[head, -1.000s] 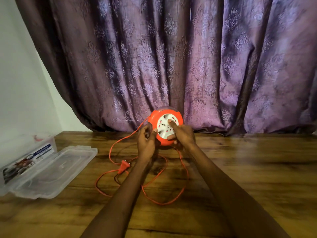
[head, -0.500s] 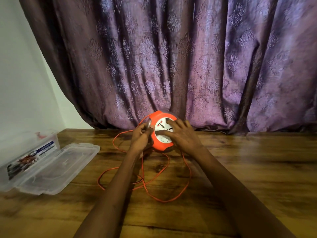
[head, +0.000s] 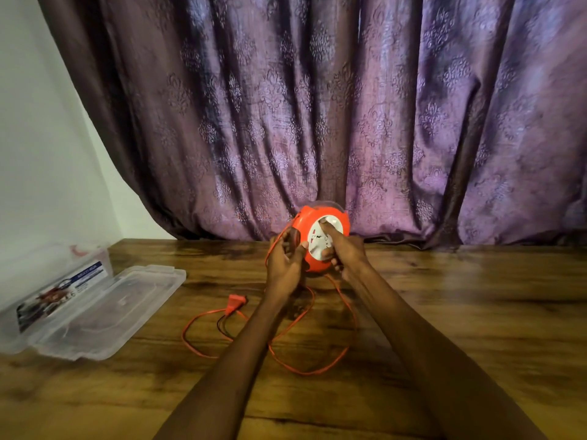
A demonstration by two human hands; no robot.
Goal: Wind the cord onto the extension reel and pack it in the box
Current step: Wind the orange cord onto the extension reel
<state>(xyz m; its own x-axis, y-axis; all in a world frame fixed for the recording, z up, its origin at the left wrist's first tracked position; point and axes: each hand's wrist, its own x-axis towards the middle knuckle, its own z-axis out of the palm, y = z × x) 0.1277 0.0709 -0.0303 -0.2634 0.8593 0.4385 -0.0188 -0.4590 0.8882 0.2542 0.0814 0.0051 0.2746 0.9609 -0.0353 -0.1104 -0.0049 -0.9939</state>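
Orange reel (head: pixel 317 241) at frame centre, white socket face tilting toward camera, left hand (head: pixel 283 265) gripping its rim, right hand (head: pixel 344 252) pressing the face, cord (head: pixel 313 354) lying looped below.

Free room: the worktop (head: pixel 460 312) is bare from 1 o'clock round to 5 o'clock of the reel (head: pixel 320 238), and bare along the near edge from 5 to 7 o'clock.

Obstacles: loose cord (head: pixel 305 371) loops on the surface from 6 to 8 o'clock of the reel, passing under both forearms; its plug (head: pixel 235 303) lies at 8 o'clock. The open box (head: pixel 38 300) and its flat lid (head: pixel 104 315) occupy the far 8 to 9 o'clock side, against the wall (head: pixel 38 138). The curtain (head: pixel 317 106) closes off 12 o'clock, just behind the reel. Both hands, left (head: pixel 284 265) and right (head: pixel 344 252), flank the reel.
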